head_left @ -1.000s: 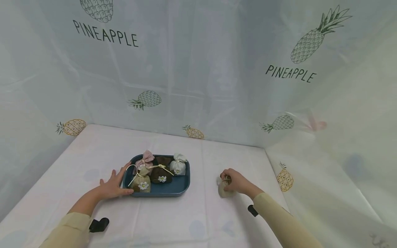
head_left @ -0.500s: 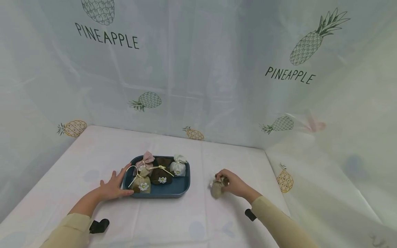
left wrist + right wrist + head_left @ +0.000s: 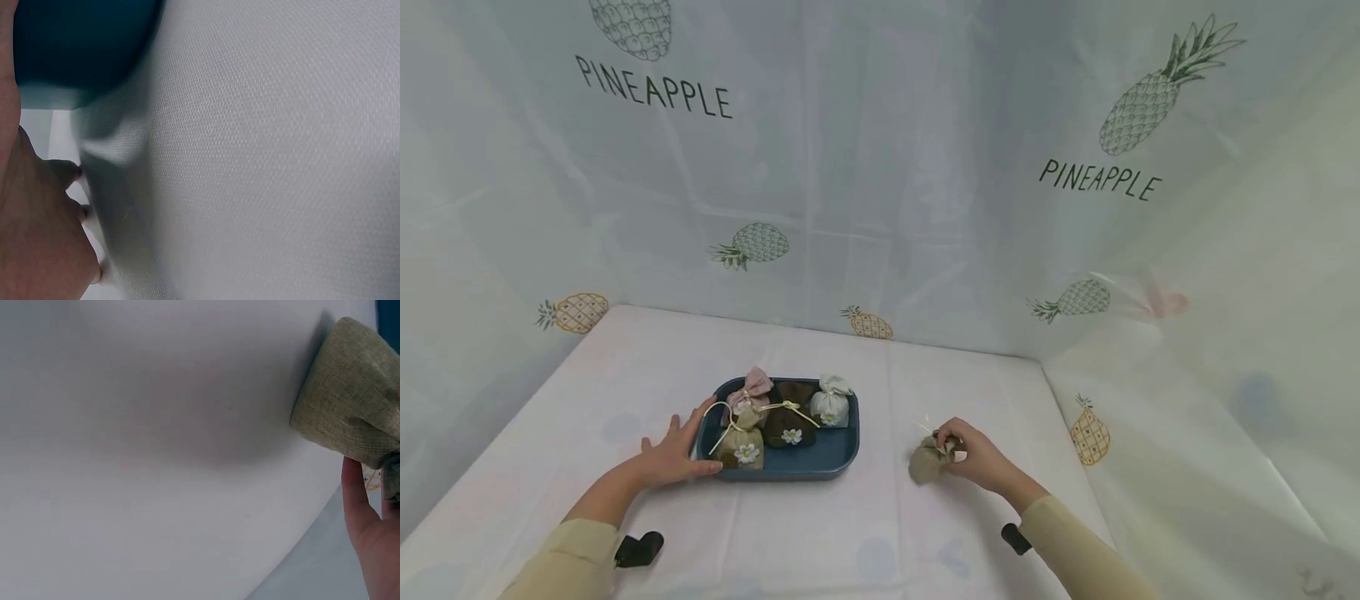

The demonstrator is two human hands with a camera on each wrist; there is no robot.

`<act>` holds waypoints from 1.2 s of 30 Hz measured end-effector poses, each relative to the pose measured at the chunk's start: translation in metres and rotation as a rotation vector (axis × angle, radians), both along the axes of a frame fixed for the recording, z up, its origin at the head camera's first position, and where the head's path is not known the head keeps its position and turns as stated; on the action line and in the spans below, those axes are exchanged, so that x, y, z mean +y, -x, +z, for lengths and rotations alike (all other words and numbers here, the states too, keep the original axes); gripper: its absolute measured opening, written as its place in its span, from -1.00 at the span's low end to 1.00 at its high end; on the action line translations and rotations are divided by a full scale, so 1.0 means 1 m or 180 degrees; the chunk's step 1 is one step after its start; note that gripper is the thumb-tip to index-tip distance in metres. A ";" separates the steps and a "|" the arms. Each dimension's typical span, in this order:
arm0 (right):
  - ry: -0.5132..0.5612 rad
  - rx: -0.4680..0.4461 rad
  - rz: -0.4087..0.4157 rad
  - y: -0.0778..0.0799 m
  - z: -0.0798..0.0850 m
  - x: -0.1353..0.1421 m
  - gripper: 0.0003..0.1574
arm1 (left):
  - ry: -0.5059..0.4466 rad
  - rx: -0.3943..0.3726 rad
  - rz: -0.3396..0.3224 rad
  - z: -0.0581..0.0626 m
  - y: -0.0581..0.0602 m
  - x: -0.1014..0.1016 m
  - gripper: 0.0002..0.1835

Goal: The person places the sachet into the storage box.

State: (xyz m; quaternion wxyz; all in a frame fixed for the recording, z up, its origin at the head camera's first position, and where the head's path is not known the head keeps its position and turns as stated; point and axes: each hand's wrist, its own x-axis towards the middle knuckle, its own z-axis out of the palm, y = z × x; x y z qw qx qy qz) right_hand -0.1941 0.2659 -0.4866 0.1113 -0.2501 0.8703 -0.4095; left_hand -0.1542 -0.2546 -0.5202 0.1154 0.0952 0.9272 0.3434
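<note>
My right hand (image 3: 977,454) pinches a small olive-beige drawstring pouch (image 3: 927,462) by its gathered neck, right of the tray. In the right wrist view the pouch (image 3: 350,394) shows its coarse woven cloth, its bottom close to the table. A pale cord sticks up from its neck in the head view. Fingers spread, my left hand (image 3: 668,454) rests against the left end of a dark blue tray (image 3: 842,461). Inside the tray sit a pink pouch (image 3: 752,390), a dark brown pouch (image 3: 786,421), a white pouch (image 3: 830,407) and a beige pouch (image 3: 741,442), some with daisies.
A pale cloth covers the table (image 3: 820,542). Behind and to the right hangs a whitish curtain (image 3: 887,167) printed with pineapples. Black wrist mounts (image 3: 640,548) sit beneath both forearms.
My right hand first shifted the pouch left toward the tray, then turned it so that its bottom points lower left. The left hand and the tray stay as they were.
</note>
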 end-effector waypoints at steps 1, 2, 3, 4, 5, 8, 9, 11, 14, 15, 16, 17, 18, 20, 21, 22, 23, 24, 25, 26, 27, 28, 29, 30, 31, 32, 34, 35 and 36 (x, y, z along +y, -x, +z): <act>0.0000 -0.0001 -0.0081 -0.002 0.000 0.000 -0.51 | 0.0001 0.0000 0.0000 0.000 0.000 0.000 0.21; 0.0010 -0.0004 -0.0180 -0.003 0.001 0.000 -0.50 | 0.0010 0.0001 0.0001 0.000 0.000 0.000 0.21; 0.0021 -0.0007 -0.0285 -0.005 0.001 0.000 -0.49 | 0.0012 0.0000 0.0001 0.000 0.000 0.000 0.21; 0.0038 -0.0016 -0.0396 -0.006 0.001 -0.001 -0.48 | 0.0012 0.0003 -0.0001 0.000 0.001 0.000 0.21; 0.0062 -0.0018 -0.0511 -0.007 0.001 -0.002 -0.46 | 0.0011 0.0008 -0.0007 0.000 0.001 0.000 0.21; 0.0025 0.0008 -0.0838 -0.011 0.000 -0.005 -0.37 | -0.0001 0.0027 -0.0005 -0.003 0.001 -0.001 0.21; -0.0029 0.0032 -0.0927 -0.013 0.000 -0.006 -0.36 | -0.0008 0.0028 -0.0001 -0.004 0.001 -0.002 0.21; -0.0157 0.0075 -0.1079 -0.016 -0.001 -0.008 -0.36 | -0.0010 0.0031 0.0006 -0.006 0.002 -0.003 0.22; -0.0354 0.0034 -0.1278 -0.021 -0.002 -0.012 -0.51 | -0.0008 0.0021 0.0014 -0.007 0.003 -0.003 0.22; -0.0386 -0.0002 -0.1325 -0.022 -0.002 -0.013 -0.56 | -0.0008 0.0022 0.0011 -0.007 0.003 -0.003 0.22; -0.0400 -0.0049 -0.1367 -0.023 -0.003 -0.014 -0.59 | -0.0014 0.0021 0.0010 -0.006 0.003 -0.003 0.22; -0.0417 -0.0088 -0.1410 -0.024 -0.003 -0.016 -0.61 | -0.0011 0.0020 0.0007 -0.005 0.002 -0.002 0.22; -0.0418 -0.0122 -0.1453 -0.025 -0.003 -0.018 -0.62 | -0.0012 0.0022 0.0007 -0.005 0.002 -0.002 0.22; -0.0501 -0.0134 -0.1508 -0.025 -0.003 -0.021 -0.59 | -0.0007 0.0019 0.0006 -0.004 0.002 -0.001 0.22; -0.0547 -0.0143 -0.1544 -0.025 -0.004 -0.023 -0.56 | 0.0000 0.0016 0.0009 -0.004 0.002 -0.001 0.22; -0.0610 -0.0151 -0.1575 -0.026 -0.004 -0.025 -0.54 | 0.0006 0.0014 0.0011 -0.004 0.002 -0.001 0.22; -0.0645 -0.0172 -0.1606 -0.026 -0.004 -0.028 -0.52 | 0.0014 0.0011 0.0012 -0.005 0.002 -0.001 0.21; -0.0669 -0.0196 -0.1630 -0.026 -0.005 -0.029 -0.51 | 0.0022 0.0015 0.0012 -0.005 0.002 -0.001 0.21; -0.0690 -0.0232 -0.1652 -0.026 -0.005 -0.031 -0.50 | 0.0024 0.0014 0.0013 -0.006 0.003 -0.001 0.21; -0.0665 -0.0281 -0.1673 -0.025 -0.005 -0.032 -0.51 | 0.0024 0.0013 0.0015 -0.007 0.003 -0.001 0.21; -0.0615 -0.0334 -0.1685 -0.026 -0.006 -0.033 -0.51 | 0.0023 0.0015 0.0016 -0.007 0.003 -0.001 0.21; -0.0553 -0.0386 -0.1687 -0.025 -0.005 -0.034 -0.52 | 0.0017 0.0014 0.0020 -0.007 0.003 -0.001 0.21; -0.0479 -0.0437 -0.1688 -0.025 -0.005 -0.034 -0.52 | 0.0013 0.0014 0.0024 -0.007 0.003 -0.001 0.21; -0.0410 -0.0480 -0.1679 -0.024 -0.005 -0.034 -0.53 | 0.0008 0.0019 0.0027 -0.006 0.002 -0.001 0.21; -0.0343 -0.0531 -0.1665 -0.023 -0.004 -0.034 -0.54 | -0.0005 0.0011 0.0033 -0.006 0.002 0.000 0.21; -0.0272 -0.0591 -0.1659 -0.021 -0.004 -0.033 -0.54 | -0.0011 0.0009 0.0038 -0.005 0.002 0.000 0.21; -0.0148 -0.0692 -0.1630 -0.018 -0.003 -0.033 -0.56 | -0.0026 -0.0002 0.0044 -0.003 0.001 0.000 0.21; -0.0100 -0.0740 -0.1615 -0.016 -0.003 -0.032 -0.57 | -0.0028 -0.0003 0.0044 -0.003 0.001 0.000 0.21; -0.0049 -0.0791 -0.1593 -0.015 -0.002 -0.032 -0.58 | -0.0029 -0.0007 0.0041 -0.003 0.001 0.000 0.21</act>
